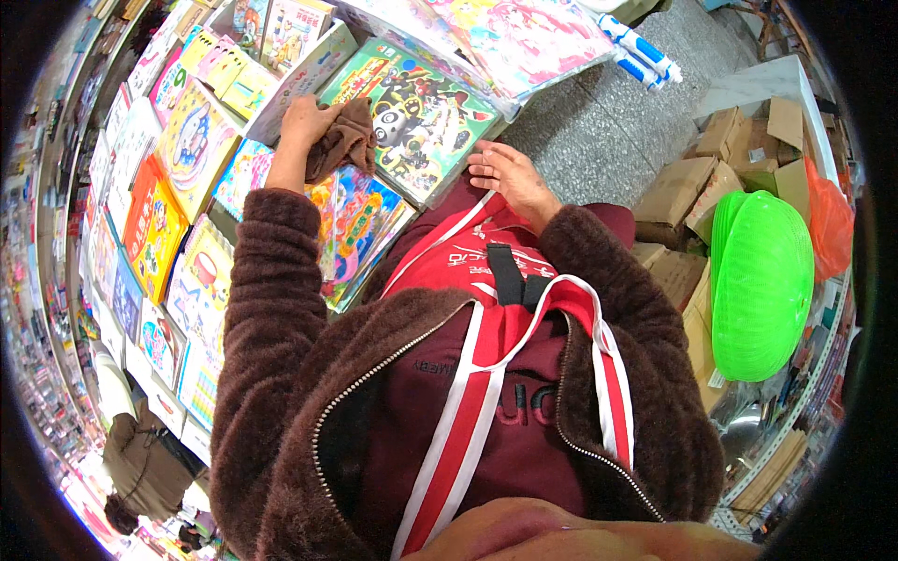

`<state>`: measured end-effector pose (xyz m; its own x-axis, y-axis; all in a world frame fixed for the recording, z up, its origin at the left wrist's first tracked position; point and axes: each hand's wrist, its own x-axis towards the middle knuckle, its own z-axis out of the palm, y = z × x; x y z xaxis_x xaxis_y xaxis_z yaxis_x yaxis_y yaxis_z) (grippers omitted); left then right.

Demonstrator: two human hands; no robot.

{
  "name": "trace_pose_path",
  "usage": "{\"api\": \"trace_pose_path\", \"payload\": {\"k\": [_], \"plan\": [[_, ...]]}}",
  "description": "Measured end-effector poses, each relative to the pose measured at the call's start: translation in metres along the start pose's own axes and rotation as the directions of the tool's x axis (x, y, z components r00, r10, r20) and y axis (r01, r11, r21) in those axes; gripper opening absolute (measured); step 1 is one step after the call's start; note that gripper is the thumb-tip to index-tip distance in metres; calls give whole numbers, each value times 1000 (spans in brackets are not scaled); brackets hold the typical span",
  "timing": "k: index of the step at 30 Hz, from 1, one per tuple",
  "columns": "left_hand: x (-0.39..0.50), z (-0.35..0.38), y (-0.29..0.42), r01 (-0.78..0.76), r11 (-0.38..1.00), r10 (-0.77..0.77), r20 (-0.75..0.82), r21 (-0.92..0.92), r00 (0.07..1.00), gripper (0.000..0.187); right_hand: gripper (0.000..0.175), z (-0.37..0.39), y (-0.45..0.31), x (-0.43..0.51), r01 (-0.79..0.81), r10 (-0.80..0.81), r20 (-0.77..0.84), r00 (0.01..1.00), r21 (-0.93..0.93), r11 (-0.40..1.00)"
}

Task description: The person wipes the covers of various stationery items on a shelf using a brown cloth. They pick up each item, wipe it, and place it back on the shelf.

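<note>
A crumpled brown cloth point(342, 144) is in the grip of my left hand point(306, 119). That cloth rests against the left edge of a green book with a panda figure on its cover point(421, 112). Near the book's lower right corner is my right hand point(515, 179), fingers slightly spread and holding nothing; whether it touches the book I cannot tell. Below the cloth lie colourful picture books point(361, 224), partly hidden by my left sleeve. A white patterned box point(305, 84) of upright books stands just beyond my left hand.
Stacks of children's books point(189, 147) spread along the left. Pink illustrated packs point(523, 42) and blue-and-white tubes point(638, 52) jut over the speckled floor point(589, 119). At right are cardboard boxes point(673, 193) and green mesh covers point(761, 287). A person point(151, 456) appears at lower left.
</note>
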<state>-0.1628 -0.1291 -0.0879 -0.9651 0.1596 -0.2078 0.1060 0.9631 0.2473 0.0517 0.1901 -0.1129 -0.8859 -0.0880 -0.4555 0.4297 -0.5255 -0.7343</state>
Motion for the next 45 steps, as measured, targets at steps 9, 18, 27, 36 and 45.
{"api": "trace_pose_path", "payload": {"k": [9,18,27,36,45], "plan": [[-10,-2,9,-64,997,60,-83,-53,995,64,34,5,-15,3,22,-22,-12,1000,5,1000],[-6,4,-2,-81,985,64,-114,-154,991,66,27,4,-16,14,-12,21,-67,998,135,991],[-13,0,-3,-70,959,46,-96,-275,994,64,35,32,-37,23,-61,61,24,998,-5,998],[-26,-14,8,-47,946,-33,-241,-321,970,58,35,64,-27,35,40,-28,86,996,-136,990],[-133,-37,129,-600,401,282,-530,-692,800,36,34,38,-57,-32,119,-127,99,987,83,989]]}}
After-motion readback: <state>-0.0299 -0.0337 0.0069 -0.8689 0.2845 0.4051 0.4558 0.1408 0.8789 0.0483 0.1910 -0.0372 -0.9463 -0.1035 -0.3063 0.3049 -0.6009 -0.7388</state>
